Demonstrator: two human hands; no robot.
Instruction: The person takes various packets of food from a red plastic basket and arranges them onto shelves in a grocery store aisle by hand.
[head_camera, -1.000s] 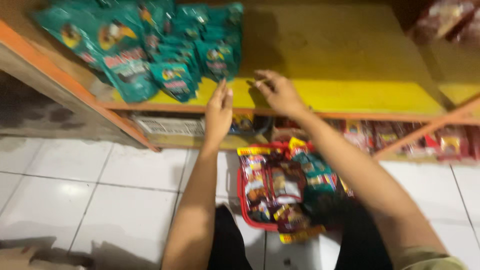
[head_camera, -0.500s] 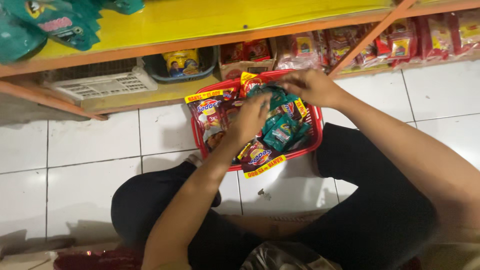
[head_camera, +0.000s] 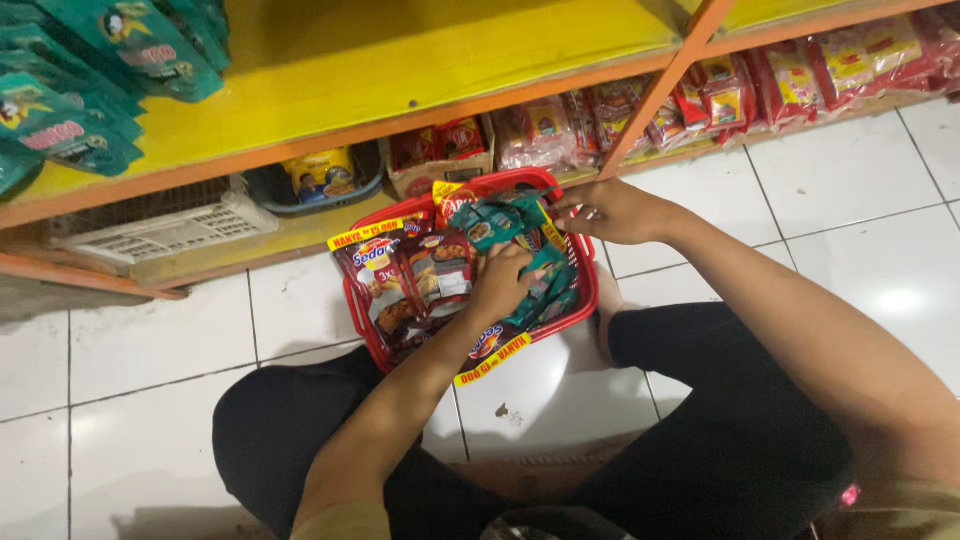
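Left hand (head_camera: 500, 285) pinches green packets (head_camera: 520, 255) inside the red basket (head_camera: 585, 300); right hand (head_camera: 605, 210), fingers curled, grips its far rim.

A red basket (head_camera: 586, 300) sits on the white tiled floor (head_camera: 150, 370) between the person's knees, packed with snack packets; the left hand (head_camera: 503, 283) lies down among the green packets (head_camera: 510, 225) at the basket's middle, fingers curled on them; the right hand (head_camera: 605, 210) grips the basket's far right rim; beyond it, a yellow shelf (head_camera: 420, 60) carries green packets at far left; a white crate (head_camera: 160, 225) sits below.
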